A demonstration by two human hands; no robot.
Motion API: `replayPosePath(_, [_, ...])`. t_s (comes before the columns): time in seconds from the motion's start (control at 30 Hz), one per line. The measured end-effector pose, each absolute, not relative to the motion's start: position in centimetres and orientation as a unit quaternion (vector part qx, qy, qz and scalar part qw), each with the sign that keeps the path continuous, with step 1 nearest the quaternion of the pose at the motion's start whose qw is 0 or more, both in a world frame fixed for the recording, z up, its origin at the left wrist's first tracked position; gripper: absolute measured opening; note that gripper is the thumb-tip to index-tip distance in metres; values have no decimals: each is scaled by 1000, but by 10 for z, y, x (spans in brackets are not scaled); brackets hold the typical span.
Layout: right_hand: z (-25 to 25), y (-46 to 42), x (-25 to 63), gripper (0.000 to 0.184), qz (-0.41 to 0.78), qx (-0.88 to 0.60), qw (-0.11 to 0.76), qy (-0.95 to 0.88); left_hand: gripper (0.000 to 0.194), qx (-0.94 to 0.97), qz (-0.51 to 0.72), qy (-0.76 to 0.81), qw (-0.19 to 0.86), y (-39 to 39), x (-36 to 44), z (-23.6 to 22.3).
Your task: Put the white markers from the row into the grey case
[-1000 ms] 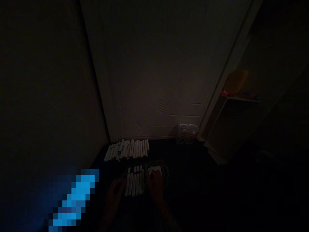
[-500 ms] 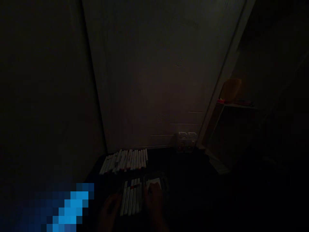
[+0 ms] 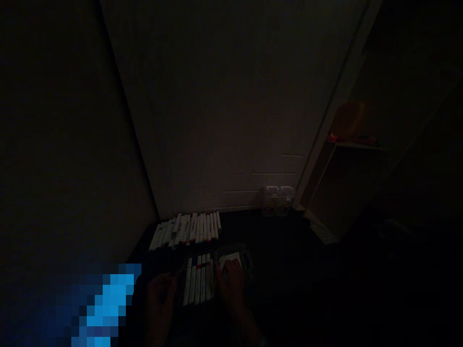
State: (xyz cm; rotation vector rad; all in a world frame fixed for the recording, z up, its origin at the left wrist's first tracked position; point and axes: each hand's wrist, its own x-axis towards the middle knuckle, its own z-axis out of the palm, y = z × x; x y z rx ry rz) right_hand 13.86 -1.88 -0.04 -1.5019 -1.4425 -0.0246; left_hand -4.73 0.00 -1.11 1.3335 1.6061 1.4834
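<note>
Right hand's grip: fingers curled down at a white piece, probably paper or card, in the right half of an open clear plastic case. Pinched or only pressing, can't tell; too dark. Left hand part-curled; can't tell if it holds anything.

Risks, as judged: poor light plus the hand covering the piece could mean a missed pinch or a bent edge; pressing on that half could tip or slide the case, and the loose-looking markers in the other half could roll out of line. Left knuckles might knock them too.

White piece sits under and just beyond the right fingertips, toward the worktop's far edge. Markers in the case lie between both hands, nearer the right. Case is left of the worktop's middle. Further out, a row of white markers lies by the far-left corner; two clear handled cases stand upright at the far edge, toward the far-right corner, against the wall.
</note>
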Motion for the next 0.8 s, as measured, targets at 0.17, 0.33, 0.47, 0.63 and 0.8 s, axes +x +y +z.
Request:
replayPosePath(0.17, [2, -19, 138, 23, 2, -613, 505, -608, 48, 498, 560, 596, 288, 1, -46, -14])
replayPosePath(0.33, [-3, -17, 140, 26, 4, -624, 540, -565, 49, 451, 593, 612, 265, 5, -48, -24])
replayPosePath(0.47, [-9, -18, 141, 25, 16, -609, 512, -605, 45, 455, 604, 598, 264, 7, -49, -30])
replayPosePath(0.63, [-9, -21, 143, 25, 28, -611, 497, -615, 39, 459, 602, 593, 276, 2, -47, -27])
replayPosePath(0.8, [-5, -21, 143, 25, 53, -623, 482, -614, 35, 463, 598, 595, 270, -3, -43, -18])
